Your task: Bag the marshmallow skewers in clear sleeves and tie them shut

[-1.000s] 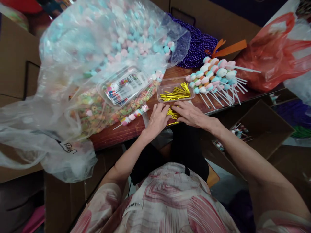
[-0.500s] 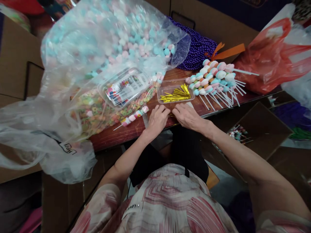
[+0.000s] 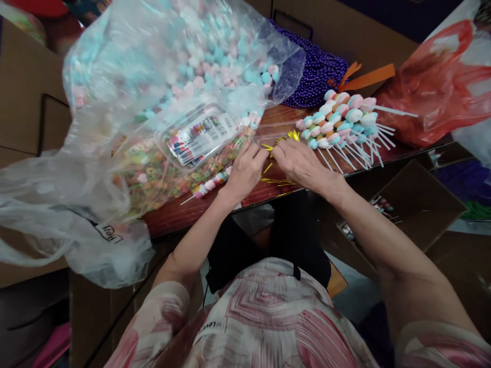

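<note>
My left hand point(image 3: 247, 168) is over the wooden table with its fingers bent and closed, the tips close to a few gold twist ties. My right hand point(image 3: 301, 162) reaches over the near side of a clear plastic tray point(image 3: 264, 137), its fingers curled down onto gold twist ties point(image 3: 293, 135). The fingertips are partly hidden, so what each pinches is hard to make out. More gold strips point(image 3: 279, 182) lie on the table just below the hands. Beside my left hand lies a candy skewer point(image 3: 210, 185), partly covered by the fingers.
To the right is a pile of marshmallow skewers point(image 3: 341, 120) with white sticks. A large clear bag of marshmallows point(image 3: 184, 56) and a clear box of labels point(image 3: 203, 135) fill the left. Purple beads point(image 3: 316, 71) and a red plastic bag point(image 3: 425, 92) lie behind. An open carton point(image 3: 418, 204) stands below right.
Both hands have moved forward from the table edge to the tray. The gold strips formerly under them now show on the table. The view has shifted slightly.
</note>
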The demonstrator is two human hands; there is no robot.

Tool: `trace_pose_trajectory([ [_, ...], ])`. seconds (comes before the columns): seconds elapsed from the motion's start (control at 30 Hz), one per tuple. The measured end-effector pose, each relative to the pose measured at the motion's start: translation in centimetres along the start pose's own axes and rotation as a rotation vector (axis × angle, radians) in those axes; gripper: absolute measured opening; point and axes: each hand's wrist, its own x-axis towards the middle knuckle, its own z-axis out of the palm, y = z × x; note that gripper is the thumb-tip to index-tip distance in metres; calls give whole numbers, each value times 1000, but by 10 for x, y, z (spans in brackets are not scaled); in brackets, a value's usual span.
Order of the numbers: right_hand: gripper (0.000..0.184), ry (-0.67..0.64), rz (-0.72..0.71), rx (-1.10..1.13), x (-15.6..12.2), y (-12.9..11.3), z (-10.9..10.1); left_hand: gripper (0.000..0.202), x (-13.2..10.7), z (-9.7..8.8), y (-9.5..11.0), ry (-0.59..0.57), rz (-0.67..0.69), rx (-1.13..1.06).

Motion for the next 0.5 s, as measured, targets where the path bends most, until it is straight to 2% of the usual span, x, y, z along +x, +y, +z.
trace_pose_trajectory([
  [0.07, 38, 15, 32, 5, 13, 17, 0, 30, 22, 6, -11, 3, -17, 0],
  [0.17, 33, 12, 95, 8, 22, 34, 2, 30, 46, 23, -27, -122, -14, 29],
  [0.23, 34, 38, 141, 17, 15, 35, -1, 33, 51, 30, -32, -179, -1, 50],
  [0.33, 31, 75, 167, 67, -12, 23, -11, 30, 41, 27, -28, -76, 14, 37],
  [0.43, 22, -32, 100, 140, -45, 11, -18, 25, 21, 12, -17, 61, -7, -48],
  [0.5, 18, -113, 70, 139, -61, 10, -15, 23, 5, 4, -10, 72, -23, -111],
])
